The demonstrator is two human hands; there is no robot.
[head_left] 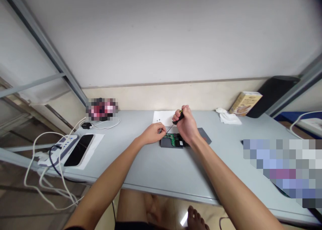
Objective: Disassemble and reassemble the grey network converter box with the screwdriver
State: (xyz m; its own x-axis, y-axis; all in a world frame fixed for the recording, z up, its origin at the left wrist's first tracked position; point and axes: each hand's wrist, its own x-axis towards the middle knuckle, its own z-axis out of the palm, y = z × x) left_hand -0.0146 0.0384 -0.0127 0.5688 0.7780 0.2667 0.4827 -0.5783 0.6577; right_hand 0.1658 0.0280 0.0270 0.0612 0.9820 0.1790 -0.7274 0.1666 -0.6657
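Note:
My right hand (187, 124) is wrapped round the black-and-yellow handle of a screwdriver (179, 117). Its thin shaft slants down and left to the edge of a dark grey device (167, 143), where a green circuit board (173, 138) lies exposed. My left hand (154, 133) rests at the device's left end, fingers pinched together by the screwdriver's tip. A small dark piece shows at those fingertips, too small to name. Behind the device lies a white sheet of paper (162, 116) with a few tiny dark bits on it. My right hand and wrist hide part of the device.
On the left are a phone (79, 150), a power strip (60, 151) with looping white cables, and a black charger (87, 125). At the back right stand a yellow box (245, 104), crumpled tissue (228, 117) and a black cylinder (273, 92). A blurred item lies at right.

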